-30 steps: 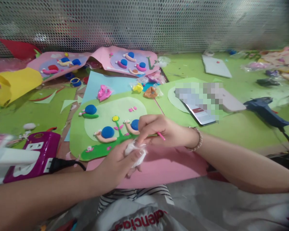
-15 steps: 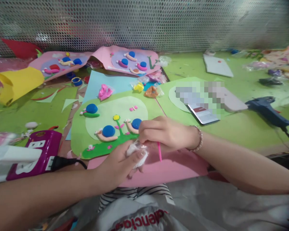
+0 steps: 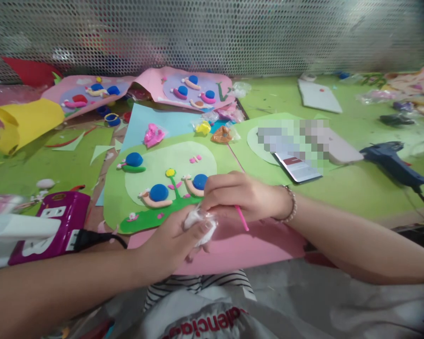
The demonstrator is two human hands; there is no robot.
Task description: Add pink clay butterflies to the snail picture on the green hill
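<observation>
A hand could slide over the flat pink paper sheet [image 3: 268,247] under the right hand [image 3: 236,195], or over the bare green tabletop [image 3: 342,197] past that hand. Ahead, puffy clay snails with round blue shells [image 3: 159,193] stick up. The shiny purple plastic power strip [image 3: 79,207] blocks the left, the dark blue glue gun [image 3: 392,160] the far right.

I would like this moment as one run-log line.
left hand: holding bagged white clay | right hand: holding pink stick, touching clear bag | beyond hands: snail-and-flower picture
</observation>
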